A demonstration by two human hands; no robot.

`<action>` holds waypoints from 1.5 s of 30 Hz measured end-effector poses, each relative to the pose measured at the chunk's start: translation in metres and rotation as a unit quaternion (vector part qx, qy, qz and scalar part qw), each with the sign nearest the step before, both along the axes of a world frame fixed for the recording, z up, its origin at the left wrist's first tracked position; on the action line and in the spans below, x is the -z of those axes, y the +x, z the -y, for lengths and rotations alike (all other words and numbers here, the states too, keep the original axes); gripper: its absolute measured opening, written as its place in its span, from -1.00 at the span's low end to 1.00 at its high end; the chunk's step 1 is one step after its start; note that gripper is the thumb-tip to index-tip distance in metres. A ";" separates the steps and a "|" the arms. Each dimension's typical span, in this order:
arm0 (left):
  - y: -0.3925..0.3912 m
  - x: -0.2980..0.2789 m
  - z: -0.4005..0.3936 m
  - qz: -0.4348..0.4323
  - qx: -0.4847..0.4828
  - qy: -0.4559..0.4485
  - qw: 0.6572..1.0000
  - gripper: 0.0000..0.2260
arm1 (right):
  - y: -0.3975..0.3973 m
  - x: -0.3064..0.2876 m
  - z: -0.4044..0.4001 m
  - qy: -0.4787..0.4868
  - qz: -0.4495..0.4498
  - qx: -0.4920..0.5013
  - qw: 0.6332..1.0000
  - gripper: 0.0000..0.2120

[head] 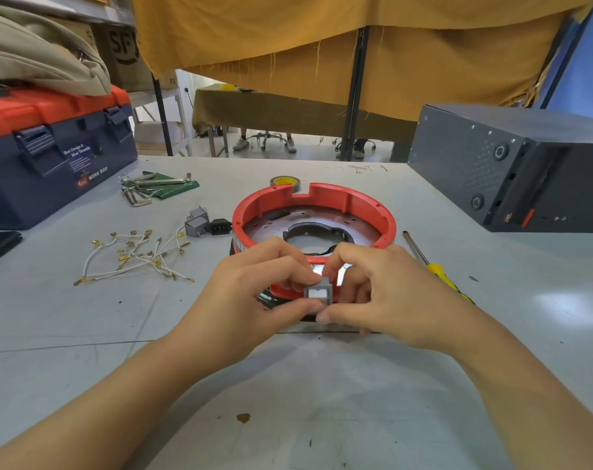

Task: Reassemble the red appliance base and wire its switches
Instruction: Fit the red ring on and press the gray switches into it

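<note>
On the grey table [322, 385] sits the red appliance base [313, 212], its near rim just beyond both hands. At that near rim, the left hand [251, 293] and right hand [383, 296] meet, each pinching the small grey switch [318, 292] between thumb and fingertips. Loose white wires [135, 257] lie well left of the hands.

The blue toolbox [56, 164], far left of the hands and beyond them, carries white print reading "WING BOX" under a smaller line, "Best Design & Most Versatile". The cardboard box [125, 49] above it shows large dark letters "SF". Other print is too small to read
</note>
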State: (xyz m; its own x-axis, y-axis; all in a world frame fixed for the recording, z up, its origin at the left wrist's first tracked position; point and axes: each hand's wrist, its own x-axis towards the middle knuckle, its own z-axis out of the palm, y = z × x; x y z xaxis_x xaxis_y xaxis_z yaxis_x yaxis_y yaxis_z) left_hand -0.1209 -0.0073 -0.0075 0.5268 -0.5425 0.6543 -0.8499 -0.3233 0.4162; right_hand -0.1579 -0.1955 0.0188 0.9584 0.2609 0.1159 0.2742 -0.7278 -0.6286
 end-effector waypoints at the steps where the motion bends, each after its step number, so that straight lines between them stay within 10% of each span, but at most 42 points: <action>1: 0.000 0.000 0.000 0.008 -0.002 0.000 1.000 -0.85 | 0.000 -0.001 0.001 -0.002 0.006 0.005 1.000 -0.73; 19: 0.009 0.010 0.004 0.030 -0.117 0.080 0.989 -0.55 | 0.005 0.010 -0.001 0.030 0.056 0.046 0.997 -0.77; 45: 0.017 0.016 0.006 0.026 -0.109 0.044 0.993 -0.73 | 0.010 0.018 -0.005 -0.032 0.134 0.094 0.986 -0.87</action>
